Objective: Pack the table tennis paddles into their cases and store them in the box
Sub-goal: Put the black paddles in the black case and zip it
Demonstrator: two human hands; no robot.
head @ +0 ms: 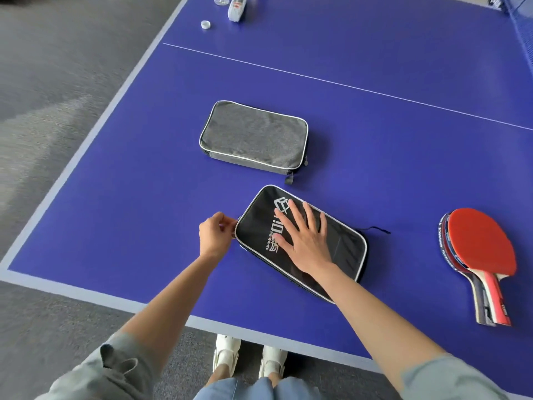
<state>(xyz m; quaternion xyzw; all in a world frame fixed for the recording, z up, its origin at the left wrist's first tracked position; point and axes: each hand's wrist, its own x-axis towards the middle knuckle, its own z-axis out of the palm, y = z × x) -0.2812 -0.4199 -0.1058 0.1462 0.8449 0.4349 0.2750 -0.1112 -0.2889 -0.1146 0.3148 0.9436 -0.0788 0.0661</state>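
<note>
I see my right hand (304,241) lying flat, fingers spread, on the black case (340,249) on the blue counter (144,197). My left hand (215,236) pinches at the case's left edge, apparently the zipper pull. The grey case (253,135) sits beyond the black case; stacked paddles (481,252) lie well right of it.

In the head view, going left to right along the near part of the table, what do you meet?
Left hand pinching at the case's corner → black case → right hand flat on it → stacked paddles.
</note>
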